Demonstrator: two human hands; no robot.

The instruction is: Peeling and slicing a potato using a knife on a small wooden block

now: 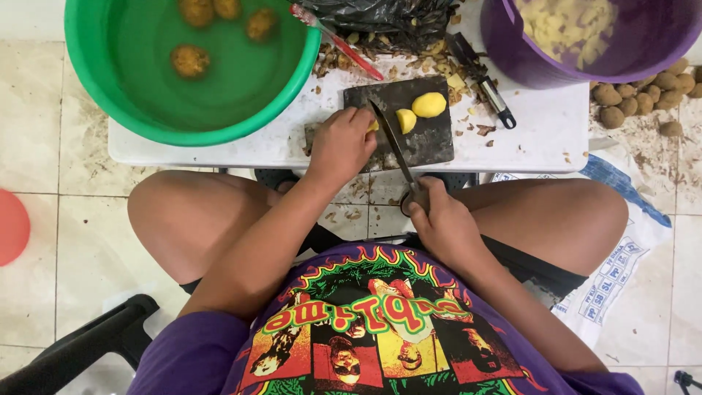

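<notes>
A low white counter (541,139) stands over a tiled floor (58,241), with the seated person's bare knees drawn up just below its near edge. On its left end sits a big green basin (95,95) of water with four unpeeled potatoes (190,60) in it. At the far right a purple bucket (512,51) holds a heap of cut pale-yellow potato pieces (567,25). Right of the counter, a pile of small brown potatoes (643,95) lies on the floor beside a white printed sack (614,271). Behind the middle of the counter a black plastic bag (380,14) lies amid scattered peelings (344,58).

A dark cutting board (431,135) rests at the counter's near edge. On it lie a peeled potato half (428,104) and a smaller cut chunk (406,120), close together. The left hand (340,146) is curled down on the board, pressing a yellow potato piece (374,126) that mostly hides under the fingers. The right hand (442,227) is closed around the handle of a kitchen knife (391,135), whose blade slants up across the board, tip just beside the left hand. A black-handled peeler (482,80) lies right of the board, and a red-handled tool (344,44) behind it.
</notes>
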